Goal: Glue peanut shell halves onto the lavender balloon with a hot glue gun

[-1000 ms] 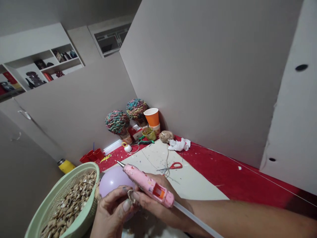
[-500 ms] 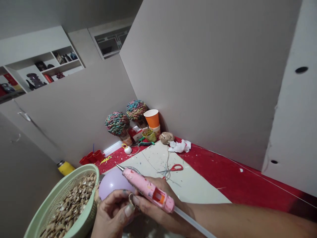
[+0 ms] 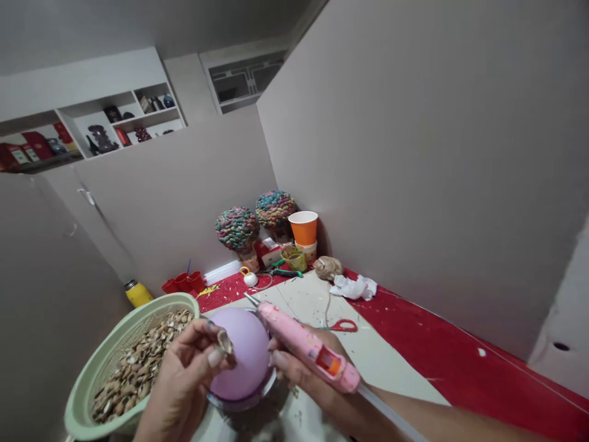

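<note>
Between my left hand [image 3: 181, 371] and right hand [image 3: 315, 388], now parted, I saw more lilac balloon [image 3: 243, 356] than before. Left fingers [image 3: 215, 356] pinched a shell [image 3: 225, 341]; right ones curled around the pink glue gun [image 3: 294, 331].

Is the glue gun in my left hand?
No, your right hand holds the glue gun, while your left hand pinches a shell.

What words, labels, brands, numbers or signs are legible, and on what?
No readable text anywhere.
Red boxes, upper left: any print too small.
Red-and-white box: too small.
Pink glue gun: specks, no legible lettering.
Yellow bottle: nothing legible.
</note>
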`<state>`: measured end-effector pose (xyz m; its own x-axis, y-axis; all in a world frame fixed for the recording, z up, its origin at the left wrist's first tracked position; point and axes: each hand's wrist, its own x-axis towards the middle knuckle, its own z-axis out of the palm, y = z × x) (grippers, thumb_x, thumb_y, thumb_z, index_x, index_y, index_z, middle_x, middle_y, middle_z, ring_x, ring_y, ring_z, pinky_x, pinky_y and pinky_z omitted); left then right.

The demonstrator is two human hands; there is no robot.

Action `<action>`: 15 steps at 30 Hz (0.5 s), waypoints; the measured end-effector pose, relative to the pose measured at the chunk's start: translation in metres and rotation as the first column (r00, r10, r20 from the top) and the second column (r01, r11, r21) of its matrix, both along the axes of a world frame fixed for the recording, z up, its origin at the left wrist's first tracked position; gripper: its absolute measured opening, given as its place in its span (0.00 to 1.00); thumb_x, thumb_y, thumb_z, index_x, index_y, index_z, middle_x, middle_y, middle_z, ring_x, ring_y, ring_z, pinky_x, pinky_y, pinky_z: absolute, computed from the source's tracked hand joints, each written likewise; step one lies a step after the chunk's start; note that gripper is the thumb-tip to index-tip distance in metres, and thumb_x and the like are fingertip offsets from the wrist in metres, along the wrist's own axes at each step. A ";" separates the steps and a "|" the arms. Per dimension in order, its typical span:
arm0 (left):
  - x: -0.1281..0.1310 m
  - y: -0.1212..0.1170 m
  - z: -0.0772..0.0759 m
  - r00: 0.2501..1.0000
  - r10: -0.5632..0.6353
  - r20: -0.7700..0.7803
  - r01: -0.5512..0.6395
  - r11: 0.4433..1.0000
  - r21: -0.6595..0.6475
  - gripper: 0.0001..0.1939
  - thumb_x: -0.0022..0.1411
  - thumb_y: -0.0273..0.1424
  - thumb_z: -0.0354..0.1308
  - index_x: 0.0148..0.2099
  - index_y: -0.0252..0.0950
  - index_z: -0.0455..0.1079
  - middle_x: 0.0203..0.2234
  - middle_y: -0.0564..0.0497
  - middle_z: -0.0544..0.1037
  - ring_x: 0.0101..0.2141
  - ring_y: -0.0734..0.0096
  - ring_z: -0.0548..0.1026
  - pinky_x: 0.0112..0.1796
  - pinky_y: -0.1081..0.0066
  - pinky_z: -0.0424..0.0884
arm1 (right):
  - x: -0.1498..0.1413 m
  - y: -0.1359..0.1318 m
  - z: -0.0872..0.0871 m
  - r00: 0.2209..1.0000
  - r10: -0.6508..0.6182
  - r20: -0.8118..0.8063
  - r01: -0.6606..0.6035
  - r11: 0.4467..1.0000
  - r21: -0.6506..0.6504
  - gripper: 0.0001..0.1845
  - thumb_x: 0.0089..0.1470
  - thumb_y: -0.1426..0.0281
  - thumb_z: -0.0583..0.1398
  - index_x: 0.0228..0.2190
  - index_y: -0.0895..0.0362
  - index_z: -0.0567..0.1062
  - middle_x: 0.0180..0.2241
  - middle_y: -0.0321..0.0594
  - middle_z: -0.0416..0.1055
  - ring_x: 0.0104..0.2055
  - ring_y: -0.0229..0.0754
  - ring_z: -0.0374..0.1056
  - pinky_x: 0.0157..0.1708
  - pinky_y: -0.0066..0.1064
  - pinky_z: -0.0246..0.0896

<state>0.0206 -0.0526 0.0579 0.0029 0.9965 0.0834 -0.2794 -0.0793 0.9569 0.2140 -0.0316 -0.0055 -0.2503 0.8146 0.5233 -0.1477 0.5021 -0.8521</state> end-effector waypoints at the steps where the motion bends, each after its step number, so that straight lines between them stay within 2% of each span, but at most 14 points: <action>1: -0.008 0.001 0.008 1.000 0.021 -0.017 -0.021 1.000 0.018 0.15 0.44 0.28 0.74 0.35 0.37 0.74 0.29 0.53 0.78 0.28 0.74 0.75 0.31 0.75 0.74 | 0.002 -0.001 0.005 0.999 -0.034 -0.002 0.034 0.999 -0.037 0.10 0.58 0.62 0.59 0.31 0.56 0.71 0.28 0.36 0.66 0.28 0.38 0.61 0.27 0.28 0.62; 4: -0.027 0.004 0.027 0.993 0.100 -0.061 -0.092 0.988 0.121 0.14 0.47 0.27 0.73 0.36 0.38 0.74 0.30 0.54 0.78 0.30 0.73 0.75 0.33 0.75 0.74 | 0.009 -0.001 0.024 0.993 -0.117 0.034 0.120 0.989 -0.081 0.14 0.59 0.59 0.59 0.41 0.54 0.74 0.28 0.37 0.67 0.27 0.40 0.63 0.25 0.29 0.63; 7: -0.035 0.010 0.033 0.986 0.147 -0.074 -0.130 0.971 0.203 0.13 0.48 0.26 0.72 0.35 0.37 0.73 0.30 0.55 0.76 0.31 0.74 0.74 0.34 0.76 0.73 | 0.018 0.008 0.037 0.974 -0.149 0.173 0.152 0.988 -0.003 0.18 0.59 0.54 0.57 0.45 0.52 0.75 0.25 0.37 0.68 0.24 0.42 0.64 0.21 0.29 0.64; 9: -0.036 0.016 0.030 0.988 0.134 -0.070 -0.117 0.971 0.211 0.13 0.48 0.27 0.72 0.35 0.37 0.72 0.30 0.55 0.76 0.31 0.74 0.73 0.35 0.75 0.72 | 0.025 0.016 0.042 0.939 -0.204 0.276 0.184 0.978 0.097 0.21 0.60 0.54 0.57 0.49 0.50 0.74 0.24 0.38 0.69 0.23 0.43 0.66 0.20 0.30 0.66; 11: -0.035 0.021 0.023 0.995 0.082 -0.065 -0.067 0.978 0.199 0.12 0.49 0.27 0.71 0.34 0.37 0.71 0.29 0.55 0.76 0.31 0.74 0.73 0.35 0.75 0.71 | 0.028 0.021 0.044 0.896 -0.290 0.338 0.217 0.947 0.236 0.23 0.60 0.55 0.57 0.54 0.49 0.70 0.28 0.39 0.73 0.26 0.45 0.70 0.23 0.31 0.70; 13: -0.035 0.026 0.015 0.999 0.014 -0.037 -0.007 0.983 0.181 0.12 0.49 0.28 0.71 0.34 0.37 0.71 0.29 0.55 0.75 0.30 0.75 0.72 0.34 0.76 0.70 | 0.028 0.025 0.045 0.858 -0.374 0.354 0.215 0.885 0.414 0.23 0.59 0.59 0.59 0.55 0.47 0.70 0.33 0.41 0.75 0.31 0.47 0.73 0.28 0.32 0.72; 15: -0.034 0.030 0.007 0.999 -0.038 0.004 0.037 0.987 0.156 0.12 0.49 0.28 0.71 0.34 0.37 0.71 0.28 0.56 0.75 0.29 0.77 0.72 0.32 0.76 0.69 | 0.022 0.033 0.042 0.848 -0.395 0.353 0.139 0.809 0.572 0.15 0.59 0.61 0.60 0.48 0.47 0.75 0.31 0.40 0.74 0.29 0.46 0.72 0.28 0.32 0.71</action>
